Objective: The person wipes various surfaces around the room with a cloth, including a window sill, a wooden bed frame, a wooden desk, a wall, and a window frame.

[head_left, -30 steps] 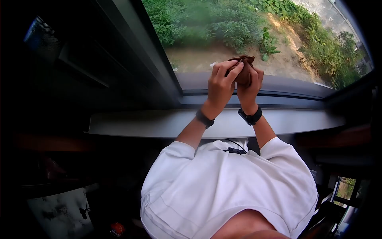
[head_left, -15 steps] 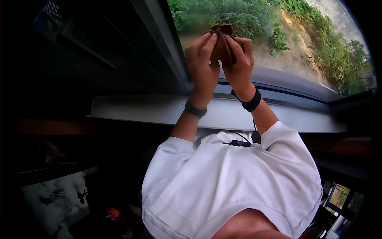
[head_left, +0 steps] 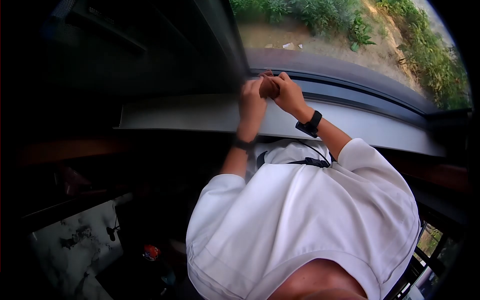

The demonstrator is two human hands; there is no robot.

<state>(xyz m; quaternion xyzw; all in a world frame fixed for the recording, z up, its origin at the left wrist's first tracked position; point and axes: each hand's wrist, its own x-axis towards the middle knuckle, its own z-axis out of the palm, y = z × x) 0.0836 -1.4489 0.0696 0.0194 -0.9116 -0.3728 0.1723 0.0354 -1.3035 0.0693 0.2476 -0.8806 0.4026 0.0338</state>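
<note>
A crumpled brown cloth [head_left: 269, 88] is bunched between my two hands, just above the window track [head_left: 340, 92]. My left hand [head_left: 253, 100] closes on its left side, close to the dark frame; that hand is slightly blurred. On the other side, my right hand [head_left: 290, 94] grips the cloth with bent fingers. Black bands circle both wrists. Below my hands runs the pale window sill [head_left: 370, 122].
Dark window frame [head_left: 227, 45] rises at the left. Past the opening lie bare soil and green plants [head_left: 325, 15]. A marbled panel [head_left: 75, 245] and a small red-orange item [head_left: 150, 252] show at lower left.
Both hands have come down and nearer to my body with the cloth, from in front of the outdoor view to the window track. My view has shifted slightly.
</note>
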